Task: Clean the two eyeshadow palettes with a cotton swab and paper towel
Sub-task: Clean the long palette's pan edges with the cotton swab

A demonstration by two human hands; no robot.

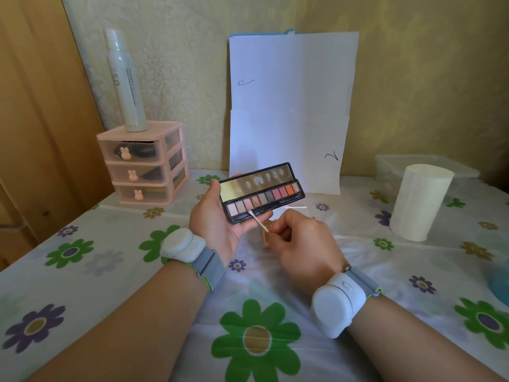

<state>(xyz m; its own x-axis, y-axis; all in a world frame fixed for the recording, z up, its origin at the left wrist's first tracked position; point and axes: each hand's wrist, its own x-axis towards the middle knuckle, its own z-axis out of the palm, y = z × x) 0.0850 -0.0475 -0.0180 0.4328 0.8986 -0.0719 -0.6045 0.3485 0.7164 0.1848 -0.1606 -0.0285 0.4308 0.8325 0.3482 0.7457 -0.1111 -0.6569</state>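
My left hand (217,220) is curled under the open eyeshadow palette (263,194) and holds it up above the counter (124,271). The mirror lid is tipped back. My right hand (300,241) pinches a cotton swab (259,221) in its fingertips. The swab's white tip touches the palette just under the color row, near the left end. The paper towel roll (421,202) stands well apart on the right.

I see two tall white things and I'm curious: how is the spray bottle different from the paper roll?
The spray bottle is thin, with printed writing; the paper roll is fat and plain. The bottle stands on the pink drawers; the roll on the flowered table. Both are white and upright.
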